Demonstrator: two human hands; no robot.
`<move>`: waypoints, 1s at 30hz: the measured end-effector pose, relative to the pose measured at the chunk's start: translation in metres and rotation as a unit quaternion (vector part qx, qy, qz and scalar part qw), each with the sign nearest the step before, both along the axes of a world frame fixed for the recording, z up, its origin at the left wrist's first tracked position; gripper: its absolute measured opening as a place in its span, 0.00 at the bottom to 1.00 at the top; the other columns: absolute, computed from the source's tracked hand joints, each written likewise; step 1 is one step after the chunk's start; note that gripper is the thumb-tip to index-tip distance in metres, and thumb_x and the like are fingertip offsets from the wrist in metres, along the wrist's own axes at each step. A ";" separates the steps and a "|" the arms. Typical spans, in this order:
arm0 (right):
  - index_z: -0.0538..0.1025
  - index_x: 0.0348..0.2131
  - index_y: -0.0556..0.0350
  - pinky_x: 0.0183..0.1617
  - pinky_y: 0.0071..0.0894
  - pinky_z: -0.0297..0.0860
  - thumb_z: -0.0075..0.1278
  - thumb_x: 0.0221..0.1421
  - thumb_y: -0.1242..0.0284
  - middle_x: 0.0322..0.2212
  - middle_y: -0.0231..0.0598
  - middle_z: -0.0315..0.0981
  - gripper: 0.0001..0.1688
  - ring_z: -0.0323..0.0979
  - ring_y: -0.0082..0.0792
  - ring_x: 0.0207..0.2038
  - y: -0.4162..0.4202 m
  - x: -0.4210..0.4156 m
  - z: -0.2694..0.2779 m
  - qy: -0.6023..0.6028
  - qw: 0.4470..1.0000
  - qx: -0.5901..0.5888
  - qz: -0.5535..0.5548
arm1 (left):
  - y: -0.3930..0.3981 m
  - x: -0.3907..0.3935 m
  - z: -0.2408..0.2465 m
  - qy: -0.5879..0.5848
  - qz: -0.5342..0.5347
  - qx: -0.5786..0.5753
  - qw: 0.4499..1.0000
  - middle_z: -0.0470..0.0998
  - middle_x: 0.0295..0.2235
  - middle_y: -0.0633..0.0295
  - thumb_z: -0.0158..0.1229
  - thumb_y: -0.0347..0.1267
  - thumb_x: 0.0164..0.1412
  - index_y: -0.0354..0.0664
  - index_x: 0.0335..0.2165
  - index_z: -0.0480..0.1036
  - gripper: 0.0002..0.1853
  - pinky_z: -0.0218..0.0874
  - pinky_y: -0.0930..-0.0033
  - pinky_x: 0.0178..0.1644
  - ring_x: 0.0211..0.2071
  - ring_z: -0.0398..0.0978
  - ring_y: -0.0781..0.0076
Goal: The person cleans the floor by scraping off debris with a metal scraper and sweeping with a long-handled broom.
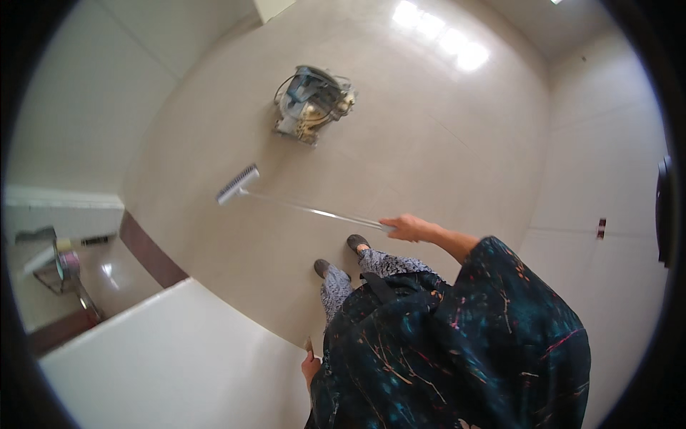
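Note:
My right hand (410, 228) is closed around the grey grip at the end of a long-handled floor brush (238, 184). Its thin metal handle runs leftward, and the white head with dark bristles lies over the beige tiled floor. My left hand (311, 368) is low beside my body, near the white wall, its fingers around a small brownish object (308, 345) that is too small to name. Beyond the brush head, a worn bucket (311, 104) with a wire handle holds a blue item and yellowish things that cannot be told apart.
A white wall (161, 359) rises at the lower left. Past a dark red threshold strip (153, 252) stands a metal-framed object (69, 268). A pale wall (595, 177) with an open electrical box (601, 228) borders the right side.

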State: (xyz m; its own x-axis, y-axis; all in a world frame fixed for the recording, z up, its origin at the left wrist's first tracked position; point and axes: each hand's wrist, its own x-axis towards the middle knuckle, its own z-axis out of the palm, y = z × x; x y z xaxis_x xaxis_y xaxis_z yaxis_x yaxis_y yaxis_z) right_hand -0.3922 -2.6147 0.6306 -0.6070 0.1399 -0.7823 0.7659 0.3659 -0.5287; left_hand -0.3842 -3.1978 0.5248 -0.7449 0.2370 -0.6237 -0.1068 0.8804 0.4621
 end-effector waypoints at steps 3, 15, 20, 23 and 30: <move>0.61 0.49 0.40 0.13 0.27 0.62 0.42 0.44 0.67 0.08 0.38 0.61 0.28 0.62 0.28 0.10 -0.010 0.070 0.018 0.007 0.999 0.014 -0.033 | 0.041 -0.099 0.052 -0.087 0.002 -0.098 0.991 0.67 0.13 0.61 0.41 0.24 0.43 0.37 0.36 0.68 0.18 0.53 0.70 0.14 0.11 0.64 0.70; 0.56 0.51 0.44 0.11 0.22 0.59 0.46 0.44 0.68 0.11 0.31 0.58 0.33 0.58 0.22 0.10 -0.021 0.230 0.040 -0.097 0.862 -0.021 -0.498 | 0.253 -0.222 0.071 -0.182 0.131 -0.058 0.973 0.58 0.10 0.65 0.41 0.26 0.46 0.45 0.45 0.63 0.23 0.46 0.74 0.06 0.06 0.57 0.76; 0.61 0.44 0.51 0.09 0.22 0.59 0.45 0.41 0.75 0.11 0.29 0.57 0.26 0.58 0.20 0.09 0.057 0.232 0.018 -0.018 0.778 -0.055 -0.626 | 0.345 -0.212 0.059 -0.156 0.001 -0.066 0.986 0.61 0.10 0.66 0.44 0.26 0.44 0.47 0.45 0.64 0.24 0.49 0.75 0.08 0.07 0.58 0.77; 0.62 0.29 0.54 0.09 0.20 0.59 0.42 0.41 0.77 0.12 0.30 0.58 0.09 0.57 0.20 0.09 0.116 0.226 0.009 0.063 0.725 -0.098 -0.679 | 0.386 -0.204 0.054 -0.128 -0.048 -0.069 0.988 0.62 0.09 0.66 0.44 0.27 0.43 0.46 0.45 0.64 0.25 0.51 0.75 0.09 0.07 0.58 0.77; 0.62 0.25 0.58 0.11 0.20 0.61 0.40 0.43 0.77 0.14 0.34 0.60 0.05 0.59 0.22 0.11 0.244 0.201 -0.026 0.102 0.639 -0.133 -0.751 | 0.469 -0.207 0.077 -0.047 -0.128 -0.080 0.987 0.65 0.10 0.63 0.44 0.27 0.43 0.45 0.46 0.63 0.25 0.53 0.72 0.11 0.08 0.61 0.76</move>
State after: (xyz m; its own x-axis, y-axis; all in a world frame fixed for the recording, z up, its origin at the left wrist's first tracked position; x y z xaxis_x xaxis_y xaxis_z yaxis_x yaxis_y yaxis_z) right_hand -0.1911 -2.3704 0.6042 -0.0370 0.5629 -0.8257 0.0535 -0.8239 -0.5641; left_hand -0.5916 -2.7288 0.6021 -0.6103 0.3026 -0.7321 0.0919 0.9450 0.3139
